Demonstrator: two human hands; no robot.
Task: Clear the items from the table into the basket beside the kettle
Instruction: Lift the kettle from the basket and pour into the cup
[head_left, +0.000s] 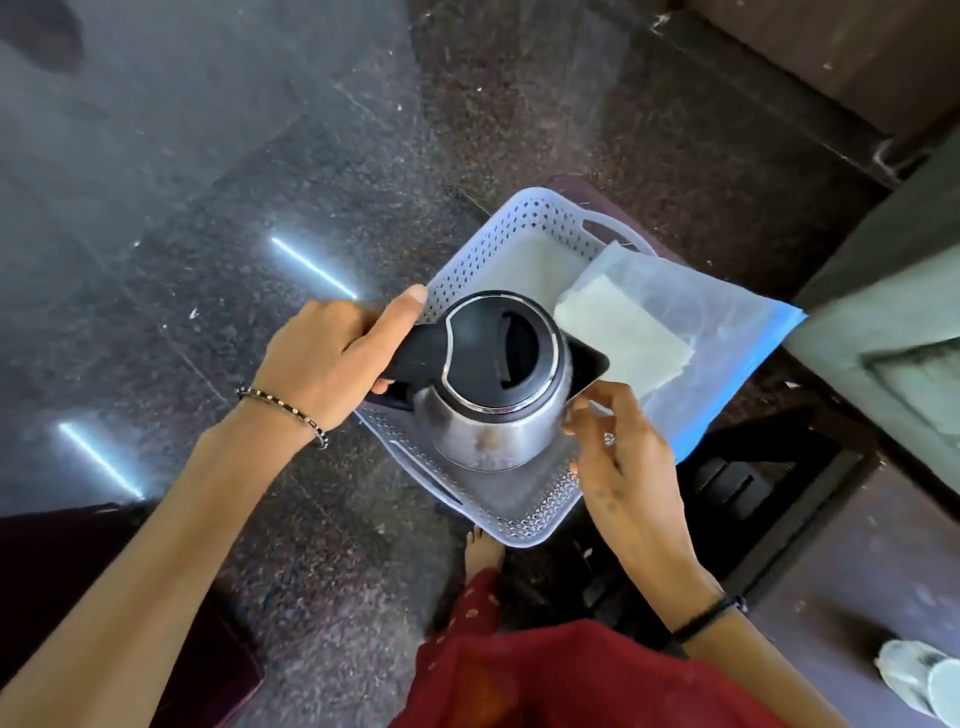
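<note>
A steel kettle with a black lid and black handle hangs over the near half of a pale blue perforated basket. My left hand is closed around the kettle's handle. My right hand touches the kettle's right side just under the spout, fingers curled against it. In the far half of the basket lies a clear zip bag with a blue edge, holding folded white cloth; the bag sticks out over the basket's right rim.
The basket stands on a dark speckled stone floor. A dark low stand sits right of the basket, with a grey-green block beyond it. My bare foot and red garment are just below the basket.
</note>
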